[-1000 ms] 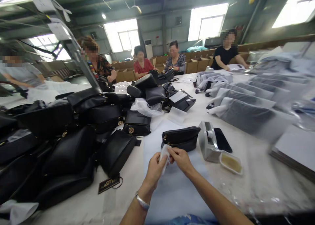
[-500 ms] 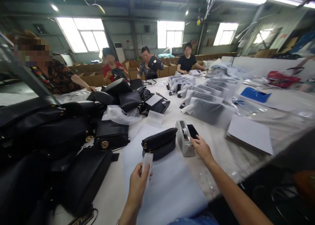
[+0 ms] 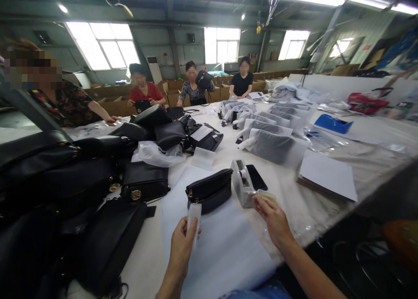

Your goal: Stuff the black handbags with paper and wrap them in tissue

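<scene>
My left hand (image 3: 183, 238) is closed around a narrow folded piece of translucent white paper (image 3: 195, 216), held upright. Just beyond it stands a small black zipped bag (image 3: 210, 190) on a pale sheet (image 3: 225, 242). My right hand (image 3: 274, 220) pinches at the near end of a grey tape dispenser (image 3: 237, 172), apparently on the tape's end; the strip itself hardly shows. Behind those fingers, a shallow dish with a yellowish pad (image 3: 268, 196) is partly hidden. A black phone (image 3: 257, 177) lies against the dispenser.
Black bags (image 3: 88, 181) are heaped on the left. Several bags wrapped in translucent white sheets (image 3: 267, 146) stand in rows at the right, near a stack of white boards (image 3: 328, 172). Co-workers (image 3: 146, 92) are at the table's far side, one person (image 3: 65, 103) at the left.
My right hand left the folded paper, reached right to the dispenser, then drew slightly back toward me. My left hand kept the paper. The view turned right.
</scene>
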`<state>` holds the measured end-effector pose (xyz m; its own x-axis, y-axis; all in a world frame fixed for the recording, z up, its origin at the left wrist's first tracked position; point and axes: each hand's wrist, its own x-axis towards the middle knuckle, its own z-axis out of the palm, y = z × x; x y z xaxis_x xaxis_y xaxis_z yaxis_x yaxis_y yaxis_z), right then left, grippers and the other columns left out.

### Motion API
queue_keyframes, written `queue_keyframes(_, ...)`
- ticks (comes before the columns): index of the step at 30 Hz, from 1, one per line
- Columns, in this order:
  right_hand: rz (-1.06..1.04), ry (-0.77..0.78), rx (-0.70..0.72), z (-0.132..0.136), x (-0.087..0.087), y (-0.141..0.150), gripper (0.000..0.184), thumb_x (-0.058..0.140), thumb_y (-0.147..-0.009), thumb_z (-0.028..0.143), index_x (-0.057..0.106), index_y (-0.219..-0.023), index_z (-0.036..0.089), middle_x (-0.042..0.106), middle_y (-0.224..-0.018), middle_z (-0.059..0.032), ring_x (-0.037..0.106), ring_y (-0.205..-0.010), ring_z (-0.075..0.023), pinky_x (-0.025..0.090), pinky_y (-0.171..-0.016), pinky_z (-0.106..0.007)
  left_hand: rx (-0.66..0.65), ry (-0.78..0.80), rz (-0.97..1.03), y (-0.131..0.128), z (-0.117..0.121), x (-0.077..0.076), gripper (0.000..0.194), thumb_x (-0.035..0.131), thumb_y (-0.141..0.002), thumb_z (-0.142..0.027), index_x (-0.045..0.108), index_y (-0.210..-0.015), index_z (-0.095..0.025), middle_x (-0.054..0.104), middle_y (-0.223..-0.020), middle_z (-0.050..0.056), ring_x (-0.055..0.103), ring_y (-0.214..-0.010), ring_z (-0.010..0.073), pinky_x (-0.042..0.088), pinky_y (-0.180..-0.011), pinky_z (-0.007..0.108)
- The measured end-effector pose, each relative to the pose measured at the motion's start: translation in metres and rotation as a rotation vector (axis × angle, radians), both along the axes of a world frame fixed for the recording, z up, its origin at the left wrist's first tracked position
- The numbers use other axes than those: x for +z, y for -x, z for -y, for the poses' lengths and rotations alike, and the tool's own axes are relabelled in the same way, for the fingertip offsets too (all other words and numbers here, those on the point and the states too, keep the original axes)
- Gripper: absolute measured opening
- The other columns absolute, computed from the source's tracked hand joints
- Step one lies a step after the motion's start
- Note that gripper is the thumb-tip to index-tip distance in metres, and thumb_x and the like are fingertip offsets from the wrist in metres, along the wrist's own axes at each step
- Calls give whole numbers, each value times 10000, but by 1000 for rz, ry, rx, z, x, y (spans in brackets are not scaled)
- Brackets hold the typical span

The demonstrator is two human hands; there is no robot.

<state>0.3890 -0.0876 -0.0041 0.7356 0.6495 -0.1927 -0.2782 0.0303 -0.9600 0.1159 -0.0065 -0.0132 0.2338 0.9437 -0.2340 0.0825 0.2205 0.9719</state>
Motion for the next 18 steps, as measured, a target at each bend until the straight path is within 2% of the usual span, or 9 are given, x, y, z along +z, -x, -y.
queue_keyframes(3, -134, 38, 23, 0, -17, -1, 373, 850, -589, 457, 754, -805, 169, 719, -799, -57, 673, -744, -190, 582, -729, -304, 4, 5, 18, 0, 0, 1, 455, 634, -797, -569, 629, -1011, -167, 637, -755, 7, 589, -688, 165, 448, -607, 243)
queue_keyframes(6, -49, 87, -16, -5, -32, -10, 405, 861, -546, 475, 745, -762, 153, 684, -706, -27, 582, -568, -123, 541, -587, -255, 17, 24, 33, -1, 1, 3, 455, 656, -781, -559, 632, -1012, -167, 648, -814, 18, 619, -723, 177, 467, -623, 249)
queue_keyframes(9, 19, 126, -12, -4, -38, -12, 397, 854, -553, 482, 741, -738, 148, 647, -631, -7, 518, -521, -108, 484, -532, -242, 39, 20, 46, -2, 1, 6, 439, 661, -781, -548, 636, -990, -162, 636, -784, 11, 621, -703, 175, 464, -608, 246)
queue_keyframes(12, 206, 152, 119, 1, -27, 8, 363, 780, -679, 501, 753, -810, 164, 630, -610, -9, 547, -579, -146, 478, -593, -271, 53, -2, 68, -3, 3, 7, 419, 670, -782, -529, 632, -972, -157, 633, -788, 13, 614, -686, 165, 462, -589, 238)
queue_keyframes(15, 374, 100, 383, -2, 0, 47, 324, 703, -775, 500, 744, -826, 182, 656, -657, -30, 575, -617, -173, 479, -647, -297, 66, -19, 75, -4, 4, 7, 410, 668, -788, -519, 627, -957, -148, 630, -777, 18, 614, -672, 159, 464, -581, 236)
queue_keyframes(18, 395, 5, 660, -21, 26, 88, 300, 673, -807, 481, 726, -792, 186, 674, -701, -39, 576, -597, -165, 467, -605, -279, 75, -35, 66, -4, 5, 10, 411, 661, -796, -518, 631, -958, -142, 633, -756, 23, 611, -662, 159, 467, -583, 240)
